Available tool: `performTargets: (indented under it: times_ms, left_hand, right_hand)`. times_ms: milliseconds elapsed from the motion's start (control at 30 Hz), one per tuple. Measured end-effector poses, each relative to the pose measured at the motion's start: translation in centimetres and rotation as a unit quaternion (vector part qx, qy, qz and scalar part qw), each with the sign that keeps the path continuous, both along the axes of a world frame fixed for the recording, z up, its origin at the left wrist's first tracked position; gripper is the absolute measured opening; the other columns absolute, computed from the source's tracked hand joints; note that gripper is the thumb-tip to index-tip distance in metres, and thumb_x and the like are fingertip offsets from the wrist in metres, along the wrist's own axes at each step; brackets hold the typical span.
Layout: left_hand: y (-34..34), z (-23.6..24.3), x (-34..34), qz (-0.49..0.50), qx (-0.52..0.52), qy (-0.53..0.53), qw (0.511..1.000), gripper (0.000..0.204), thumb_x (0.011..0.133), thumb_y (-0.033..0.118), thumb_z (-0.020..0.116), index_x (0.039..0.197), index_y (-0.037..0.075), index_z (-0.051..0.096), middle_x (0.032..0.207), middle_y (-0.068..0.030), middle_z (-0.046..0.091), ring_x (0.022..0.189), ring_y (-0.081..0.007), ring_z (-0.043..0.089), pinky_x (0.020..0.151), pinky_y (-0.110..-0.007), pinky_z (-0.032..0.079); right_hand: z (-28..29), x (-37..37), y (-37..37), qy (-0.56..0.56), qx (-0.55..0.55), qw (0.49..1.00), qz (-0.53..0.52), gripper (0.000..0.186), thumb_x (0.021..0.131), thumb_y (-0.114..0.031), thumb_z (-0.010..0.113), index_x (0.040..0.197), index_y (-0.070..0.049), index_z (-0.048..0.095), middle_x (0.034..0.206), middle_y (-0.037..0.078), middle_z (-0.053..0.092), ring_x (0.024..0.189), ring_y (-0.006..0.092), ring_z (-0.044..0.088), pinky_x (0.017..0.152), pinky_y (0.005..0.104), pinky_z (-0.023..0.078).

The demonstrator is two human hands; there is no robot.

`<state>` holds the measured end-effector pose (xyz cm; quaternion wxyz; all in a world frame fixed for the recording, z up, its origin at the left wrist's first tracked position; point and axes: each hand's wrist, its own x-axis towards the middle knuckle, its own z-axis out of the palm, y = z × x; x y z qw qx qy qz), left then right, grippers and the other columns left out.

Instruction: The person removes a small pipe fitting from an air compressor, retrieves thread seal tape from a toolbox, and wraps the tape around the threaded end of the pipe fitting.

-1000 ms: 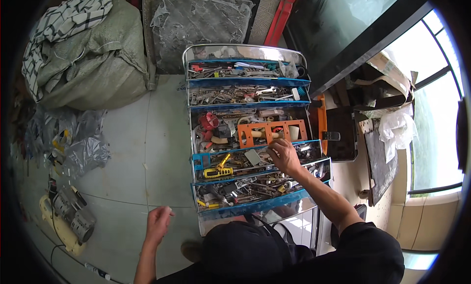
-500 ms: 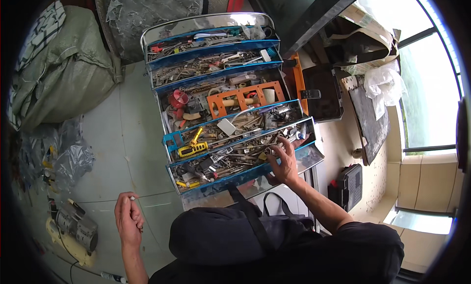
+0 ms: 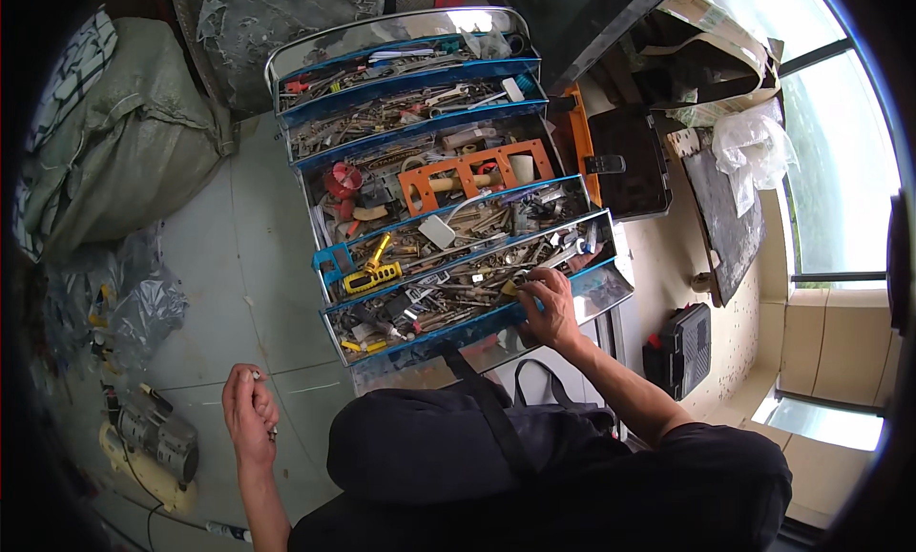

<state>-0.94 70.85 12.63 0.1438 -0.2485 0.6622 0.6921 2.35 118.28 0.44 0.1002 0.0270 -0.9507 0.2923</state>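
Observation:
A blue metal cantilever toolbox [image 3: 434, 337] stands spread open in front of me, its stepped trays full of small tools and metal parts. My right hand [image 3: 551, 309] reaches into the nearest tray, toward its right end. Its fingers are curled together among small metal bits [image 3: 482, 292]; what lies between the fingertips is too small to name. Low on the left, over the floor, my left hand [image 3: 250, 414] is closed. Small pale bits show at its thumb tip and under its fingers, but their kind is unclear. A yellow tool holder [image 3: 372, 277] lies in the trays left of my right hand.
An orange level-like frame [image 3: 472, 178] lies across the middle tray. To the right are an open dark case [image 3: 625, 185] and a closed black case [image 3: 682, 352]. A grey-green sack [image 3: 124, 132], plastic bags [image 3: 143, 304] and a compressor-like machine [image 3: 157, 447] sit on the left.
My right hand has shifted slightly left and toward me in the nearest tray, its fingers drawing closer together. The left hand stays closed in nearly the same place. The view has shifted slightly.

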Motion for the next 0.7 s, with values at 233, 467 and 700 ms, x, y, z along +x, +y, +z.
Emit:
performTargets:
  times_ms: [233,467,700]
  left_hand:
    - [-0.3,1.5,-0.1,0.016,-0.018,0.008,1.0,0.027,0.107,0.033,0.049,0.092,0.01,0.051,0.06,0.0071,0.029,0.049,-0.0017,0.022,0.043,-0.023,0.019]
    - [-1.3,5.7,1.0,0.054,-0.014,0.027,0.998,0.027,0.107,0.032,0.048,0.092,0.011,0.053,0.06,0.0073,0.031,0.048,-0.0017,0.023,0.042,-0.022,0.02]
    - [-1.2,5.3,2.9,0.085,0.013,0.033,0.996,0.026,0.108,0.031,0.047,0.095,0.01,0.054,0.061,0.0068,0.033,0.048,-0.0019,0.025,0.042,-0.021,0.021]
  right_hand:
    - [-0.1,-0.2,-0.1,0.015,0.003,1.0,-0.003,0.012,0.084,-0.01,0.073,0.096,-0.006,0.07,0.108,0.012,0.063,0.105,0.0345,0.06,0.095,0.0457,0.043]
    - [0.2,-0.5,0.0,0.008,-0.002,1.0,-0.002,0.009,0.085,-0.007,0.071,0.094,-0.004,0.069,0.105,0.012,0.063,0.102,0.034,0.059,0.095,0.0456,0.043]
    - [0.0,-0.2,-0.4,-0.005,-0.005,1.0,-0.009,0.007,0.087,-0.008,0.069,0.093,-0.003,0.069,0.106,0.013,0.063,0.103,0.0345,0.059,0.094,0.0458,0.042]
